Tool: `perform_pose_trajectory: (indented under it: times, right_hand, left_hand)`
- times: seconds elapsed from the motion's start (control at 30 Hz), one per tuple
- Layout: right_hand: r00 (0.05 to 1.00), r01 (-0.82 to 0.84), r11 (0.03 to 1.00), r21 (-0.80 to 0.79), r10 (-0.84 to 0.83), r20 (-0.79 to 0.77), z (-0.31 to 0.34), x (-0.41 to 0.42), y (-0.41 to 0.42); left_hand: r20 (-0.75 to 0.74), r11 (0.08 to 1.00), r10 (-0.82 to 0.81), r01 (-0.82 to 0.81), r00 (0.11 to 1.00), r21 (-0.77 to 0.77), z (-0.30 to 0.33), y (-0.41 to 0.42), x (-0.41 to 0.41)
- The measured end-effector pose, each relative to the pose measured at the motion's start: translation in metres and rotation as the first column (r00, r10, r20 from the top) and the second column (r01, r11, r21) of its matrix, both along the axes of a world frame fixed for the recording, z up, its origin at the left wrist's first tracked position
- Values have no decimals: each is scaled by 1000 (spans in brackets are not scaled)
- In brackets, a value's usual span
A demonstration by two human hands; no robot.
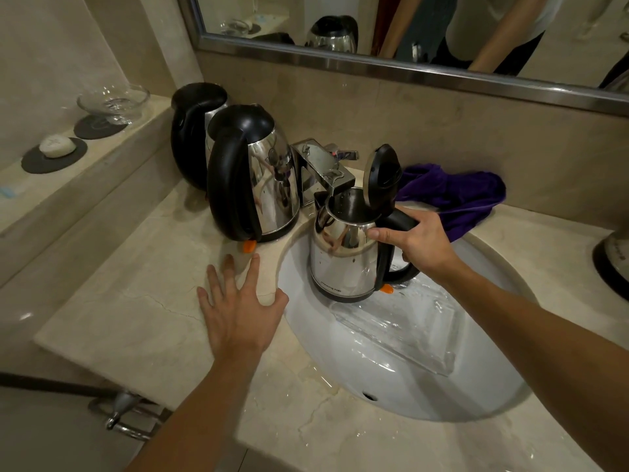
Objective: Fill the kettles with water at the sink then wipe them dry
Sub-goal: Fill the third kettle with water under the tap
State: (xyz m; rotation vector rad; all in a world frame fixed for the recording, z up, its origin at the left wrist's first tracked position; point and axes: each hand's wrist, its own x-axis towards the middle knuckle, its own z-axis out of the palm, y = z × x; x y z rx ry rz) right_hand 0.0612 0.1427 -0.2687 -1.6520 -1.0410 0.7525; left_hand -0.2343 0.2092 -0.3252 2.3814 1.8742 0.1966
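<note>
A steel kettle [343, 257] with a black handle hangs over the white sink [408, 386], its lid flipped up and its mouth just under the chrome faucet [323, 165]. My right hand [418, 243] grips its handle. No water stream is visible. My left hand [238, 308] rests flat on the marble counter, fingers spread, left of the basin. Two more kettles stand on the counter behind it: a steel one [258, 185] with its lid down and a darker one [194, 131] further back. A purple cloth [456, 195] lies crumpled right of the faucet.
A clear plastic tray [401, 332] lies in the basin. Part of another kettle [612, 260] shows at the right edge. A side ledge holds a glass bowl [114, 102] and a soap bar [57, 146] on dark coasters. A mirror [408, 32] hangs behind.
</note>
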Motion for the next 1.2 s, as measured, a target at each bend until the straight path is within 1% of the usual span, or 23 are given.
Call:
perform_pose_trajectory:
  times: [0.6,0.97,1.2]
  right_hand:
    - [999,-5,1000,13,5,39,-2,1,0]
    - [999,-7,1000,30,6,37,-3,1,1]
    - [999,-1,1000,17,0,49,-4,2,1]
  left_hand:
    - [19,1000,-10,11,1000,-3,1,0,-1]
    - [-13,999,-10,10,1000,-31,2,0,0]
    - [-4,1000,-3,3,1000,-27,2,0,0]
